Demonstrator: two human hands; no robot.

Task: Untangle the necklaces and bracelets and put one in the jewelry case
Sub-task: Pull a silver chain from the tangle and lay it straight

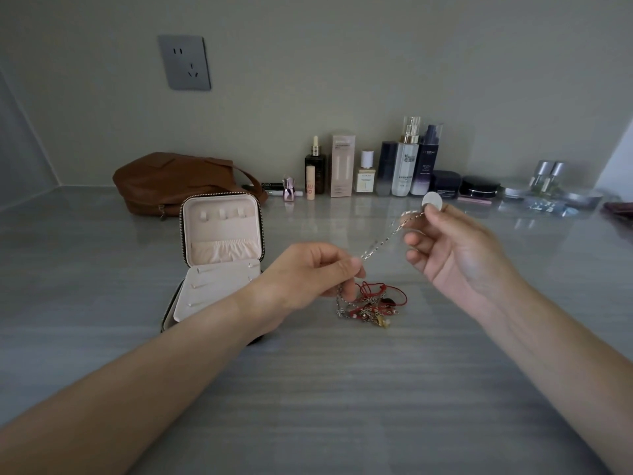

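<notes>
The grey striped tabletop [342,389] carries a tangle of red cords and chains [373,303] near its centre. At 9 o'clock stands an open jewelry case [222,234], at 11 o'clock a brown bag [171,180] — and from 12 to 2 o'clock a row of cosmetic bottles [404,166].

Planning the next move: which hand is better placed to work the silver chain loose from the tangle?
Left, probably. The left hand pinches the silver chain just above the tangle, while the right hand holds its far end, by the round pendant, away from it.
</notes>
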